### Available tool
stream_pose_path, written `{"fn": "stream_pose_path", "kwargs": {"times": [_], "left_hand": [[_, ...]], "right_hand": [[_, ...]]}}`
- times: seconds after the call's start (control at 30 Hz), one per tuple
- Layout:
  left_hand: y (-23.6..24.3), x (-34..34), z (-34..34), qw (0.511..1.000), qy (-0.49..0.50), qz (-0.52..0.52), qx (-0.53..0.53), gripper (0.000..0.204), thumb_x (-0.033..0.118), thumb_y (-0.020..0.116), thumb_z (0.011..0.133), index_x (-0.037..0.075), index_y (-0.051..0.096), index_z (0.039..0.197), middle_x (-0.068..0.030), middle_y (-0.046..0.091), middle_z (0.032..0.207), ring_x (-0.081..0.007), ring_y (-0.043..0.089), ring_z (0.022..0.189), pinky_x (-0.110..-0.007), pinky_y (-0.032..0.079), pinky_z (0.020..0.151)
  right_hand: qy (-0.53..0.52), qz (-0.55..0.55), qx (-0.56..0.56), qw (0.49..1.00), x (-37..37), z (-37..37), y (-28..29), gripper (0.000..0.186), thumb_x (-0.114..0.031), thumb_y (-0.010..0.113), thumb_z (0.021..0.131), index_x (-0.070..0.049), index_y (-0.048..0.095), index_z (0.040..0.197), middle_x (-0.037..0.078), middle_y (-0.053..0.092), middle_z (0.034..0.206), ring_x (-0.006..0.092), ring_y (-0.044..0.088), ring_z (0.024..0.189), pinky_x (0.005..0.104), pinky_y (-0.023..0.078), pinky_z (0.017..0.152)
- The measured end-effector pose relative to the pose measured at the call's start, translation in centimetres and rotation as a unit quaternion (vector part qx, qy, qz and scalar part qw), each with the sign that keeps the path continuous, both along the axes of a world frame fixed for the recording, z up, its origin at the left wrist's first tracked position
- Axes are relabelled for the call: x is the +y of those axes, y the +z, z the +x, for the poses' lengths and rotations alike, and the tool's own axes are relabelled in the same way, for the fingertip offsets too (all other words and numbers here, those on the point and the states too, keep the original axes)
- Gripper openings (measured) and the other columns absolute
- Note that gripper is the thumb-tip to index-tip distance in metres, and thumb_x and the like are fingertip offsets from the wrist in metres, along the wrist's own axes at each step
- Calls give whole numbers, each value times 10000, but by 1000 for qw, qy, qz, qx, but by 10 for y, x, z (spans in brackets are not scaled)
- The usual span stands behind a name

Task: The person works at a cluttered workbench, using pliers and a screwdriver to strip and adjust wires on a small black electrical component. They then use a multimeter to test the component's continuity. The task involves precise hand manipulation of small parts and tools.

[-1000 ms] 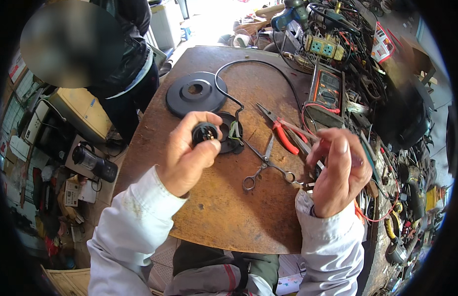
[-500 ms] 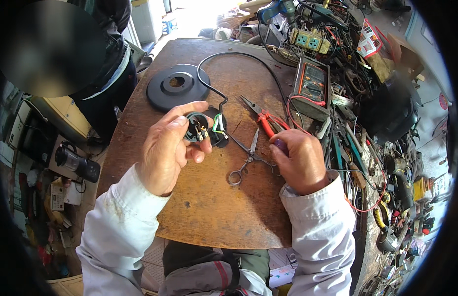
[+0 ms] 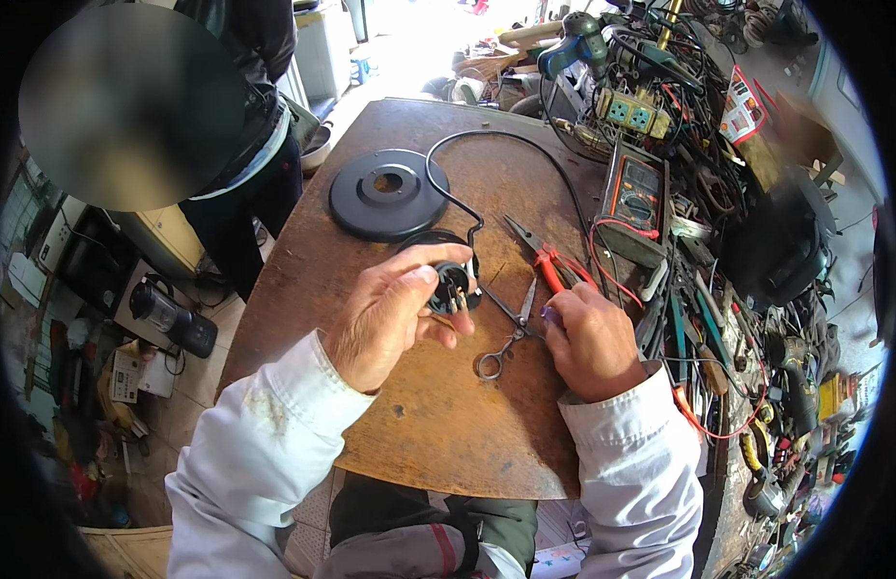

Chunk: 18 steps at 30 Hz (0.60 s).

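Note:
Raised over the table, my left hand [image 3: 390, 314] pinches a small round black electrical fitting [image 3: 452, 287]. Its open side shows metal contacts. Behind it lies a black part on the tabletop, mostly hidden by the hand. A black cable [image 3: 556, 166] loops from there across the table. My right hand [image 3: 595, 345] is closed around a small purple-handled tool [image 3: 548, 315]; its working end cannot be made out. Beside that hand are metal scissors [image 3: 521, 323], blades apart, and red-handled pliers [image 3: 548, 269]. A round black cover [image 3: 359, 214] with a centre hole lies farther off.
A multimeter [image 3: 638, 193] with a red lead stands at the wooden table's [image 3: 400, 429] right edge. Beyond it are heaped tools and cables, a socket block [image 3: 629, 113] and a blue power tool [image 3: 575, 46]. Another person [image 3: 245, 145] stands at the far left.
The view has shifted, moving the scene right and down. Against the table, my left hand with the fitting has come rightward and nearer me; my right hand has moved slightly left. Both grips stay the same.

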<state>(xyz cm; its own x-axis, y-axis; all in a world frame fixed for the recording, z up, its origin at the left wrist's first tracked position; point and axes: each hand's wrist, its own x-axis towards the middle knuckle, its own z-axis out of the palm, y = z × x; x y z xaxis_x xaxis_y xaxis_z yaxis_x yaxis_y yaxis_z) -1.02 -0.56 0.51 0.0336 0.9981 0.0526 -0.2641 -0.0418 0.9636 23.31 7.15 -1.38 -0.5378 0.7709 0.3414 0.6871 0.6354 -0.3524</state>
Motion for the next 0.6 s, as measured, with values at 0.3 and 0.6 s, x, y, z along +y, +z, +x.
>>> {"fn": "stream_pose_path", "kwargs": {"times": [0.3,0.6], "left_hand": [[4,-2,1,999,-39,-24,9,448,262,479,1068,-38,501,1401,-170,650,1187,-214,694,889,-317,581,750],[5,-3,4,997,-72,7,32,420,130,571,1022,-27,481,1401,-95,623,1161,-183,691,1031,-294,589,835]], "right_hand": [[29,-128,261,956,-29,-12,40,91,16,661,773,17,608,847,92,603,667,151,593,582,294,476,562],[106,-217,443,864,-34,-15,30,83,5,644,815,-23,576,777,23,625,695,64,546,584,228,445,561]]}}
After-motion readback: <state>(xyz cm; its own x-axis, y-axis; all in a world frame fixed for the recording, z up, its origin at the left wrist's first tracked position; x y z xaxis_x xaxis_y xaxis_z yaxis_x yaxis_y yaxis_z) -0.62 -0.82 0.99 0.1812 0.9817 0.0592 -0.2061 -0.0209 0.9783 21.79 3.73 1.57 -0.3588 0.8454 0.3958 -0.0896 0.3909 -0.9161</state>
